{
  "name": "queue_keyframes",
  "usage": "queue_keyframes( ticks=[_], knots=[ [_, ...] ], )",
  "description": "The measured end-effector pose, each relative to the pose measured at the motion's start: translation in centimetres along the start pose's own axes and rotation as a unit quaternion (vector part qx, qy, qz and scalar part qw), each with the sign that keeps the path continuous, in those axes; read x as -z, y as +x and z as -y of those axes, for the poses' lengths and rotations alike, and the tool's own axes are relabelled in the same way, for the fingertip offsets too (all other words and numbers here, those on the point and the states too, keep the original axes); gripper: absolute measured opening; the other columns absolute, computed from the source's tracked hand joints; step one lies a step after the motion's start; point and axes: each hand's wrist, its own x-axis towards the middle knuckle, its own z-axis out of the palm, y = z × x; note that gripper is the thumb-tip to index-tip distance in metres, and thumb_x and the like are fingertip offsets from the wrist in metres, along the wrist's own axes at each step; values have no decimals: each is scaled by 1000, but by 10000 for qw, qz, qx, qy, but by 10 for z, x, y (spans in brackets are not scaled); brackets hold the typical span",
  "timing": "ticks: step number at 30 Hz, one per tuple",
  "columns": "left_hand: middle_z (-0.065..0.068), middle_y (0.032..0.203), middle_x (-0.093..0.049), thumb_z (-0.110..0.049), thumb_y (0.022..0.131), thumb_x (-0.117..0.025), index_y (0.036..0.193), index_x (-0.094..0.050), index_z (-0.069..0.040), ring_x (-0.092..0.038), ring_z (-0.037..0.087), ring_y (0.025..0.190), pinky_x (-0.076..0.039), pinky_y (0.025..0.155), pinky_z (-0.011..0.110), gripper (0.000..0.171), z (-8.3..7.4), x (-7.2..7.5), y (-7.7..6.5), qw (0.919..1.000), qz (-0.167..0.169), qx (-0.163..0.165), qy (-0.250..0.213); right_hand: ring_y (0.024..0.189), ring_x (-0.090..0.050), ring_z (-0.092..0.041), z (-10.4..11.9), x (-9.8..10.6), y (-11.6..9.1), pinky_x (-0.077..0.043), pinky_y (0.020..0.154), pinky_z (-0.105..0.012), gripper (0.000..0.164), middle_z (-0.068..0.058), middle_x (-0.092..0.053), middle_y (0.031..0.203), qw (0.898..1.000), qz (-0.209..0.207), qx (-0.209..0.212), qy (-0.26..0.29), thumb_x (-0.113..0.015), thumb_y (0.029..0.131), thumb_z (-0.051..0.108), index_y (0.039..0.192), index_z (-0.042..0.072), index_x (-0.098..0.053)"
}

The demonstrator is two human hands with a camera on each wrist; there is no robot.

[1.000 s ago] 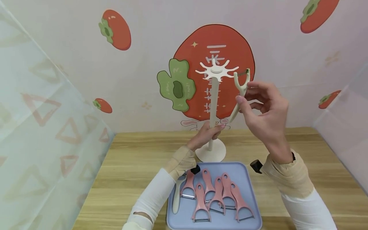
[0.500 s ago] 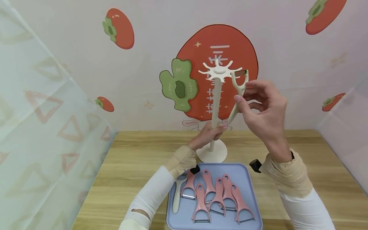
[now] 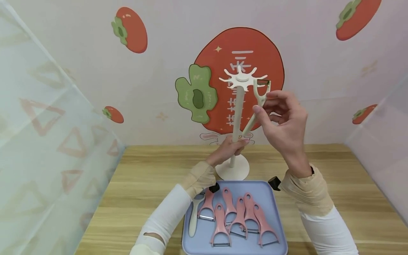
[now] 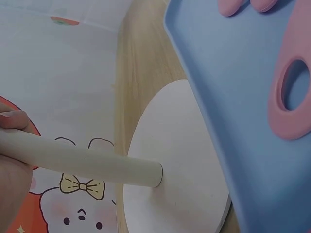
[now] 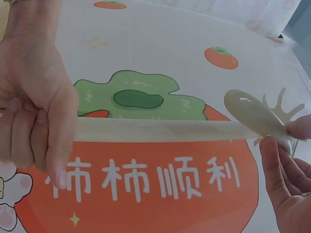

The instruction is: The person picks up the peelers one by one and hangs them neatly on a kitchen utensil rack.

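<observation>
My left hand (image 3: 225,152) is gripping the post of a white stand (image 3: 238,113) below its middle, the fingers curling around it. My right hand (image 3: 283,122) is holding a cream peeler (image 3: 260,101) near its neck, thumb and fingertips pinching it, only the handle's thickness apart. The peeler is hanging tilted in the air, its forked blade end pointing upward and its handle slanting down toward the post. In the head view the fork is overlapping one arm of the stand's hooked top (image 3: 242,78) (whether the two are touching, I cannot tell). The stand's round base (image 3: 231,174) is resting on a wooden table (image 3: 143,187), just behind a blue tray (image 3: 197,246). In the tray, six pink peelers (image 3: 220,219) are lying in a loose cluster, some overlapping, and a second cream peeler (image 3: 193,219) is lying beside them at the left. Behind the stand, a pale backdrop (image 3: 159,85) is showing printed red persimmons (image 3: 135,32), the largest bearing lettering.
</observation>
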Motion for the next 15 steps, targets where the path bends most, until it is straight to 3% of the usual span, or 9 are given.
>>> queue_keyframes(
  ticks=[8,15],
  knots=[
    [-1,51,-33,-23,106,-55,64,-42,-1,-30,15,49,-29,57,29,49,-3,-1,0,10000,17,41,-58,81,-74,-11,-8,-3,-4,-60,71,-22,41,-11,-74,93,9998,24,32,191,-79,82,-8,119,-11,-63],
    [0,51,-31,-25,106,-55,63,-39,2,-27,17,49,-29,57,30,54,-2,0,-1,10000,94,33,1,77,-74,-13,-10,-2,-10,-60,66,-23,42,-8,-75,92,9995,132,0,283,-78,83,-6,122,-11,-63]
  ],
)
